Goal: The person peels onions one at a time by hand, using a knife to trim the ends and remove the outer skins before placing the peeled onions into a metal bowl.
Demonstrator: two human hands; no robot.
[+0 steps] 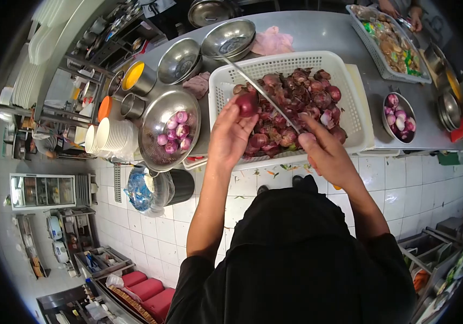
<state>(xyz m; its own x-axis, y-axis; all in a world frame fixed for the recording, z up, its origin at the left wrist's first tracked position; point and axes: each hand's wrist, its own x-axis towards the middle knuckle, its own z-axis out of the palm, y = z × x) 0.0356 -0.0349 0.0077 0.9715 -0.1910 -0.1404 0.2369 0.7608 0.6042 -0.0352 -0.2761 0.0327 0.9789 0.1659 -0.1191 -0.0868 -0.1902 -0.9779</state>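
Note:
My left hand (230,132) holds a dark red onion (247,104) at its fingertips, over the left part of a white basket (356,121). In my right hand (326,146) is a long knife (264,93), its blade slanting up and left past the onion. Red onions and loose skins (285,135) fill much of the basket below both hands. On the left, a metal colander (153,129) holds several peeled purple onions (172,139). A metal bowl (390,127) with more peeled onions stands on the right.
Two metal bowls (179,61) and pink cloths (273,41) lie behind the basket. A tray of packets (390,46) stands at back right, near another person's hands (415,19). Stacked white containers (115,133) stand left; a lined bin (158,189) is below.

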